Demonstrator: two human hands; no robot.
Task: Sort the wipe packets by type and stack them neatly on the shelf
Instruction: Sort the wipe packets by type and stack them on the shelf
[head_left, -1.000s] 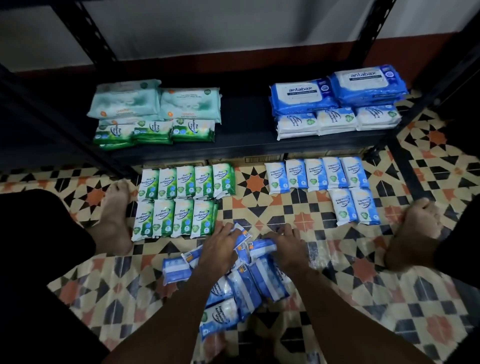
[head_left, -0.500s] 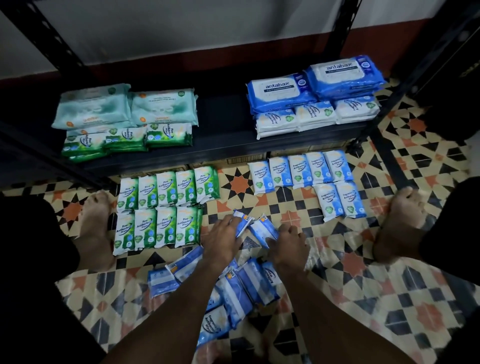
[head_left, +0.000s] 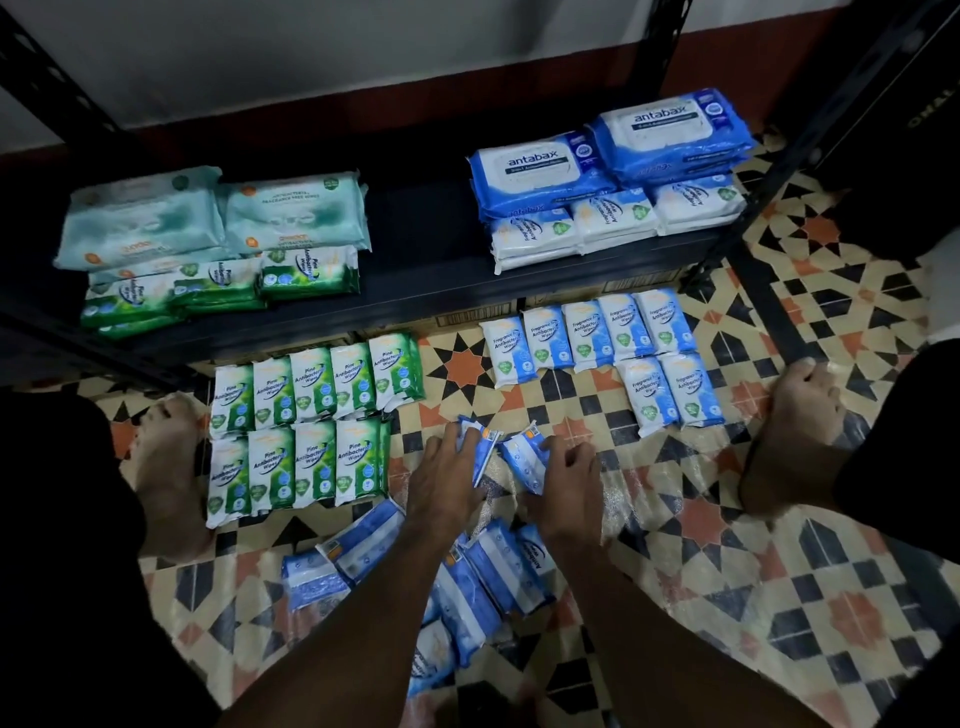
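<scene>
- The left hand (head_left: 447, 480) curls its fingers round a bunch of blue-and-white plastic wipe packets (head_left: 474, 441), held low over the floor just right of the green rows.
- The right hand (head_left: 569, 493) grips a single blue-and-white plastic packet (head_left: 522, 457) by its near end. The packet is tilted, its far end close to the bunch; whether the two touch I cannot tell.
- A loose heap of blue-and-white packets (head_left: 483, 582) lies on the floor under both forearms, overlapping at mixed angles.
- All of this sits on a patterned tile floor (head_left: 779, 597) of cream, orange and dark star shapes.
- Green-and-white "Pine Antibacterial" packets (head_left: 311, 431) lie left of the hands in two neat rows, side by side, five in the far row and four showing in the near one.
- Light-blue-and-white "Fragrance" packets (head_left: 597, 340) lie beyond and to the right of the hands: five in the far row, two more below that row's right end.
- A black metal shelf (head_left: 415, 280) runs across behind the rows.
- On its left end, two large pale teal soft packs (head_left: 218, 218) rest on small green shelf packets (head_left: 218, 283).
- On its right end, two large blue "antabax" packs (head_left: 608, 161) rest on small white-and-blue shelf packets (head_left: 613, 218).
- A bare left foot (head_left: 171, 457) stands just beside the green rows, and a bare right foot (head_left: 789, 431) just right of the light-blue rows.
</scene>
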